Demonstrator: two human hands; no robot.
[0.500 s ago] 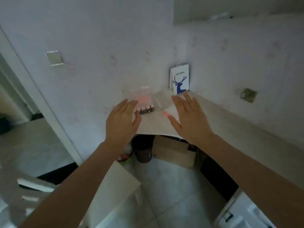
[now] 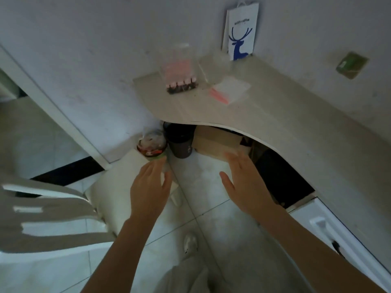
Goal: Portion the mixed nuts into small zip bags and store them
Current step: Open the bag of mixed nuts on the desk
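A row of small zip bags (image 2: 181, 80) with dark nuts in the bottom and pink strips stands against the wall on the pale curved countertop (image 2: 275, 115). To its right lies a flat zip bag (image 2: 229, 90) with a pink seal. My left hand (image 2: 151, 186) and my right hand (image 2: 246, 179) hover below the counter edge, over the floor, palms down, fingers apart, holding nothing. The left fingertips are close to a jar (image 2: 152, 145) with mixed contents near the wall.
A white paper bag with a blue deer (image 2: 241, 32) leans in the corner. Under the counter stand a dark bin (image 2: 179, 140) and a cardboard box (image 2: 215, 142). A white chair (image 2: 63, 210) is at the left. A white cabinet (image 2: 330, 225) is at the right.
Both hands have dropped from counter height, by the bags, to below the counter edge. The view has tilted down and come closer to the counter.
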